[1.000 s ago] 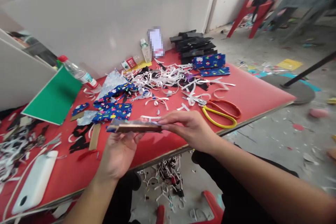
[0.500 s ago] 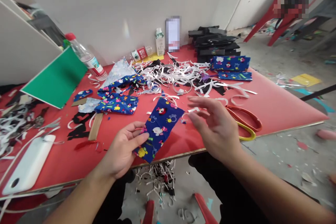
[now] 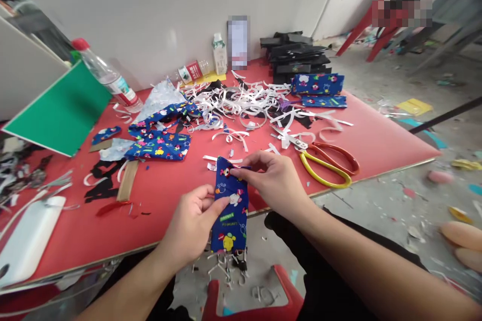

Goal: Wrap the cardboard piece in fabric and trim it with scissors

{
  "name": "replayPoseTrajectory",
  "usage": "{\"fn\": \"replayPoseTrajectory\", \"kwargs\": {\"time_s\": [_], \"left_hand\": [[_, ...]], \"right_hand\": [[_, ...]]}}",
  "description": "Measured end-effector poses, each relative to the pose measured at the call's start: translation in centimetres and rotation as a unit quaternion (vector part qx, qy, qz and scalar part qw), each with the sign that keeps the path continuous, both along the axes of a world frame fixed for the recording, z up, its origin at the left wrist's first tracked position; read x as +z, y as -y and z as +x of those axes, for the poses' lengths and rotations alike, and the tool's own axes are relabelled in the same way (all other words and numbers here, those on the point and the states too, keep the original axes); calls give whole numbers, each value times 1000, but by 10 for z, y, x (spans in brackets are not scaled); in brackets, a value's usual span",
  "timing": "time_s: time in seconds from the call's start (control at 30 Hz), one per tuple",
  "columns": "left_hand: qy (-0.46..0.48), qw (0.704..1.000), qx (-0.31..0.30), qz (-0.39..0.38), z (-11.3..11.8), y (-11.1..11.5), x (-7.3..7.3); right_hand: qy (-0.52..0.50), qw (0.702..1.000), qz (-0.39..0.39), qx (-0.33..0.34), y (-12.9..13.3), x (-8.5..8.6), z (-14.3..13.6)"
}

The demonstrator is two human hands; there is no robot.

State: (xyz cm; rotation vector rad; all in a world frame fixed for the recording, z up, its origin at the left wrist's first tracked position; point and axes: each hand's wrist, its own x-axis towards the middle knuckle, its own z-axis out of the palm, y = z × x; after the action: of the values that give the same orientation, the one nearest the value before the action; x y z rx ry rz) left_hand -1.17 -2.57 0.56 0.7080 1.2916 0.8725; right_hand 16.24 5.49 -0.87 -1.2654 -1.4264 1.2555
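Note:
A blue cartoon-print fabric piece [image 3: 230, 213] hangs upright at the front edge of the red table [image 3: 165, 220]. My left hand [image 3: 198, 218] pinches its left side, thumb on the front and fingers behind. At its upper right corner, my right hand [image 3: 274, 178] is closed on the fabric between thumb and fingertips. Scissors with one yellow and one red handle [image 3: 326, 165] lie on the table right of my right hand. More blue printed fabric [image 3: 161, 146] lies crumpled to the left, near a brown strip [image 3: 128, 180].
White and black scraps [image 3: 244, 103] cover the table's middle. Folded blue pieces [image 3: 318, 84] and a black stack [image 3: 297, 55] sit at the back right. A bottle [image 3: 113, 83], a green board [image 3: 60, 108] and a white object [image 3: 32, 241] are on the left.
My right hand has moved left and down and taken hold of the fabric's upper corner. The fabric has turned from slanted to nearly upright. The view has shifted slightly right.

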Motion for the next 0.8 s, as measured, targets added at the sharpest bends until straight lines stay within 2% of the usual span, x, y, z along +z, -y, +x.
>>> {"fn": "replayPoseTrajectory", "kwargs": {"time_s": [0.1, 0.2, 0.27, 0.3, 0.43, 0.6, 0.8], "left_hand": [[15, 1000, -11, -12, 0, -2, -3], [34, 999, 1, -26, 1, -4, -5], [37, 999, 15, -30, 2, -5, -5], [38, 999, 18, -32, 2, -6, -5], [45, 998, 19, -38, 3, -6, -4], [61, 998, 18, -16, 3, -4, -4], [67, 998, 21, 3, 2, 0, -8]], "right_hand": [[56, 990, 126, -17, -2, -7, 3], [97, 950, 293, 48, -2, -15, 9], [122, 925, 349, 85, -2, -17, 11], [126, 922, 354, 93, -1, -18, 12], [85, 945, 305, 81, -1, -17, 10], [53, 977, 206, 7, -5, -10, 3], [-43, 995, 86, -19, -10, -2, -4]]}}
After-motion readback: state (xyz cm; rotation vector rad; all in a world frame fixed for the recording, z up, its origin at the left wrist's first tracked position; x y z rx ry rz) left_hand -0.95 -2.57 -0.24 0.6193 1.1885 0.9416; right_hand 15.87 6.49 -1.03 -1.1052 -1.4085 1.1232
